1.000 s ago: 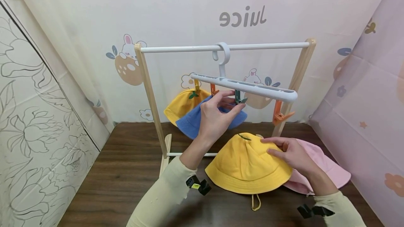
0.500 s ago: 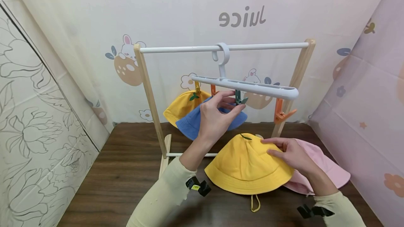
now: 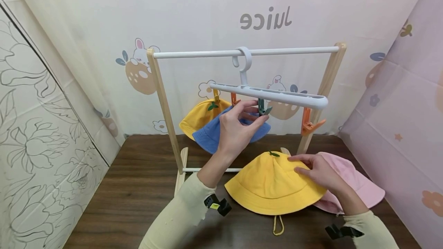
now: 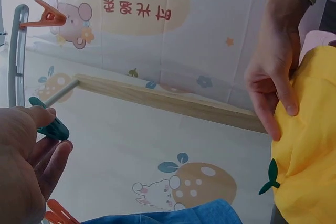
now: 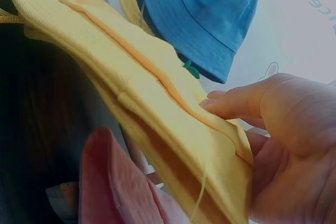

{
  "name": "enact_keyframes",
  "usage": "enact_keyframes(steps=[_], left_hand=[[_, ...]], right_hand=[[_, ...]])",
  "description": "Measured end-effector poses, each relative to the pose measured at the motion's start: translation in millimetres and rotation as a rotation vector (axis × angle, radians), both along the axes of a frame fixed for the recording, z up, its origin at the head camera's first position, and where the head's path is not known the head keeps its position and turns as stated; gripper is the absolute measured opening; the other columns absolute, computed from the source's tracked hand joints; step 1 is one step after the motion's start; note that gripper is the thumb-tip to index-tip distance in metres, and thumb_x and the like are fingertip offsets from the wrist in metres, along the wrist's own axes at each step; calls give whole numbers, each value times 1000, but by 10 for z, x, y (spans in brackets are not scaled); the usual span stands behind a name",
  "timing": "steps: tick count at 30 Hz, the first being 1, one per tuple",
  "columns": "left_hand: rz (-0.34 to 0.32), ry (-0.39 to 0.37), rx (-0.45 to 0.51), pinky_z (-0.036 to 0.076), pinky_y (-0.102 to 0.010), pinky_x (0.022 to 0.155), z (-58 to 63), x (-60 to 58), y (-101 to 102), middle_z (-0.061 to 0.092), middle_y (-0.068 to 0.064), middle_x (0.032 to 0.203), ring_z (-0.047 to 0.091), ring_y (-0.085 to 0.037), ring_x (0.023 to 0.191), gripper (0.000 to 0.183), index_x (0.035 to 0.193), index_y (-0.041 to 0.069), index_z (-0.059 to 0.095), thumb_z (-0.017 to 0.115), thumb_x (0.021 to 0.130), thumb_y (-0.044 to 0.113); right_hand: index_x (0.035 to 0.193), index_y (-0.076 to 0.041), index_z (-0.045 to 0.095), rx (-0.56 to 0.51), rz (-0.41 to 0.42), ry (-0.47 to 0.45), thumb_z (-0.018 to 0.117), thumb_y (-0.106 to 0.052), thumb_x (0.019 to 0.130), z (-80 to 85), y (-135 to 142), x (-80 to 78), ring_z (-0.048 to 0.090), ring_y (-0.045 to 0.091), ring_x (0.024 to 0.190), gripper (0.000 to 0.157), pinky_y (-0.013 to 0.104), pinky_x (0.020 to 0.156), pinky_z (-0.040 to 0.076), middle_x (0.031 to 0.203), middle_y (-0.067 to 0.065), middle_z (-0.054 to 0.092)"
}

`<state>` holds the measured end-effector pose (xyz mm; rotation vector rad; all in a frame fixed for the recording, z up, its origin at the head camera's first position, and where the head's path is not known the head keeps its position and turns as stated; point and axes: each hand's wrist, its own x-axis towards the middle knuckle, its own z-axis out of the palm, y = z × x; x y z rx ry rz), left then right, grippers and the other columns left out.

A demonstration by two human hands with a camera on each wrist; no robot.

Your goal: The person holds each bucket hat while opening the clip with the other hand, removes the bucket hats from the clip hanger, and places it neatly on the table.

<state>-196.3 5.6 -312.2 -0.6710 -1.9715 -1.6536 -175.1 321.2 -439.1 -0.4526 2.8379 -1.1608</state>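
My left hand (image 3: 238,126) pinches a dark green clip (image 3: 262,107) under the white hanger (image 3: 270,94); the left wrist view shows this clip (image 4: 52,127) between thumb and fingers. My right hand (image 3: 320,170) holds a yellow bucket hat (image 3: 273,185) by the side of its crown, below the hanger. A green leaf tab sits on top of the hat, and a cord loop dangles from its brim. In the right wrist view my thumb presses the yellow fabric (image 5: 136,72). Behind my left hand, a blue hat (image 3: 211,133) and another yellow hat (image 3: 197,116) hang from clips.
A pink hat (image 3: 360,181) lies on the dark wooden table (image 3: 138,191) at the right, partly behind my right hand. An unoccupied orange clip (image 3: 308,123) hangs at the hanger's near end. The wooden stand (image 3: 160,103) carries a white rail (image 3: 294,51). Printed curtains surround the table.
My right hand has lowered slightly with the yellow hat, whose leaf-topped crown has dropped and shifted a little right. My left hand stays at the green clip.
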Motion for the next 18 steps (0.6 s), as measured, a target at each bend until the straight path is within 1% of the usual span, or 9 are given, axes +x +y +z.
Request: enact_keyframes(steps=[4, 6, 9, 13, 18], left_hand=[[-19, 0, 8, 67, -21, 76, -19, -7, 1, 86, -18, 111, 85, -32, 90, 38, 130, 3, 77, 91, 96, 13], [-28, 7, 8, 68, -22, 76, -22, -7, 0, 86, -18, 111, 85, -32, 90, 38, 130, 3, 77, 91, 96, 12], [-34, 20, -1, 70, -30, 76, -25, -4, -3, 87, -18, 110, 85, -31, 88, 37, 129, 2, 77, 90, 96, 12], [-46, 35, -6, 71, -39, 75, -30, -1, -5, 87, -17, 110, 84, -29, 86, 35, 128, 3, 78, 89, 97, 12], [-50, 44, 3, 71, -37, 73, -26, 0, -4, 88, -15, 110, 84, -28, 86, 32, 129, 4, 78, 87, 100, 14]], right_hand=[[132, -4, 82, 30, -7, -4, 81, -9, 101, -29, 15, -2, 65, -9, 110, 31, 13, 86, 55, 134, 21, 82], [131, -5, 82, 38, -8, -4, 81, -9, 101, -48, 26, -7, 65, -9, 111, 30, 13, 87, 55, 134, 21, 82], [130, -5, 83, 41, -5, 1, 82, -9, 101, -77, 35, -14, 64, -11, 112, 30, 11, 88, 54, 133, 20, 83], [126, -6, 84, 54, 2, 31, 82, -9, 100, -110, 36, -24, 64, -12, 112, 27, 9, 89, 51, 128, 17, 85], [124, -6, 85, 67, 3, 41, 82, -8, 100, -132, 44, -30, 67, -7, 110, 24, 10, 89, 52, 125, 16, 85]])
